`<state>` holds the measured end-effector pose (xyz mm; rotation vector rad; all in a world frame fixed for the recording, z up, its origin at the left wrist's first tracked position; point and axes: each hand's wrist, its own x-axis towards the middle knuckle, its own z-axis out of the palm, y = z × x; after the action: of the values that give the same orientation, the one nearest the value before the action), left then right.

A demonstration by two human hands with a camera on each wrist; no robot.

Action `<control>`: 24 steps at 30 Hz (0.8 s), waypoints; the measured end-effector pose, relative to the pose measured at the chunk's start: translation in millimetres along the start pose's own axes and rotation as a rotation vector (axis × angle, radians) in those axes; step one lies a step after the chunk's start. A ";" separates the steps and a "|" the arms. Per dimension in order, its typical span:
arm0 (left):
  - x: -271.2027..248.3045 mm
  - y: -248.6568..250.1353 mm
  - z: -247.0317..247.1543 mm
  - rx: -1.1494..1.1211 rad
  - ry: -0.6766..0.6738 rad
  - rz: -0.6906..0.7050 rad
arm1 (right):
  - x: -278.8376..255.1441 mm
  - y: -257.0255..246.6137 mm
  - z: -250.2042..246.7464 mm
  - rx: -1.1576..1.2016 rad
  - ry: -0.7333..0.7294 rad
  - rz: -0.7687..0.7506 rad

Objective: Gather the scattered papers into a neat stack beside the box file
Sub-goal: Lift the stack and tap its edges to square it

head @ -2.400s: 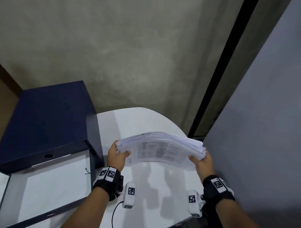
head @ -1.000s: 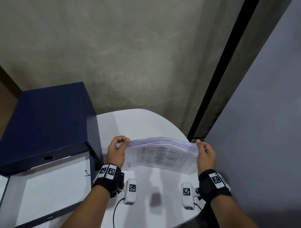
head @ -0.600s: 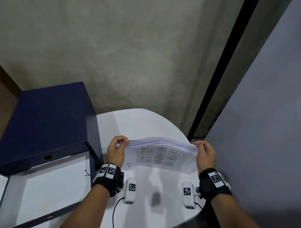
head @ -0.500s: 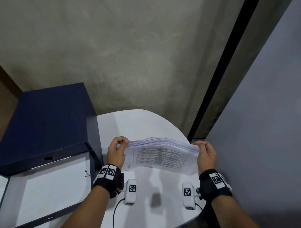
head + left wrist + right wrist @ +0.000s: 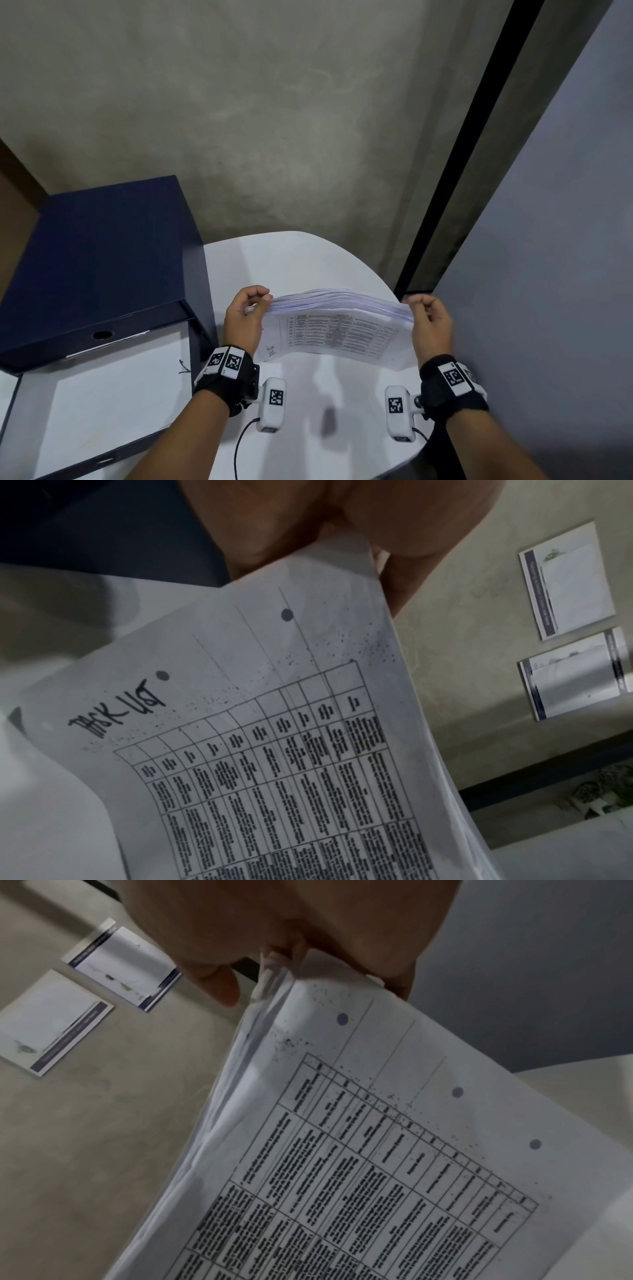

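A sheaf of white papers point(image 5: 337, 329) with a printed table on the near sheet stands on edge over the white table point(image 5: 294, 260), right of the dark blue box file point(image 5: 99, 260). My left hand point(image 5: 255, 303) pinches the sheaf's upper left corner. At the upper right corner my right hand point(image 5: 419, 305) pinches it too. In the left wrist view the papers point(image 5: 274, 750) show a handwritten heading and punch holes. The right wrist view has the papers point(image 5: 359, 1150) seen from their fanned edge, with fingers point(image 5: 219, 985) curled over the top.
The box file lies open, its white inner lid point(image 5: 102, 404) flat at the front left. A grey partition point(image 5: 548, 274) stands close on the right. The table's rounded edge point(image 5: 383, 287) runs just behind the papers. Two posters point(image 5: 575, 620) hang on the wall.
The papers went from lying flat and loose between my hands to standing on edge, gripped at the top corners. My hands have barely moved in the last second.
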<state>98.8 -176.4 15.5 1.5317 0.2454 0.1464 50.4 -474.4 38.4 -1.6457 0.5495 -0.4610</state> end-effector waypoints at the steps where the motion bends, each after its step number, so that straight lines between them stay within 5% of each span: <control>1: 0.1 0.3 0.4 -0.005 -0.003 -0.004 | 0.4 0.2 0.7 -0.012 0.010 -0.008; 5: -2.8 2.1 -2.3 -0.014 -0.015 -0.059 | 4.3 9.2 0.4 -0.007 0.030 0.022; 10: -9.4 3.2 -14.0 -0.179 -0.280 -0.108 | -0.1 6.1 -1.9 0.031 -0.058 0.037; 16: -8.7 -2.2 -12.0 0.125 -0.206 -0.146 | 1.4 18.8 -24.0 0.330 -0.245 -0.005; 24: -4.1 -9.3 -7.7 0.167 -0.104 -0.154 | 0.4 41.5 -34.5 -0.101 -0.262 0.026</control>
<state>92.4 -170.3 6.3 1.6739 0.2973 -0.0777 26.7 -506.7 2.2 -1.7606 0.4036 -0.1957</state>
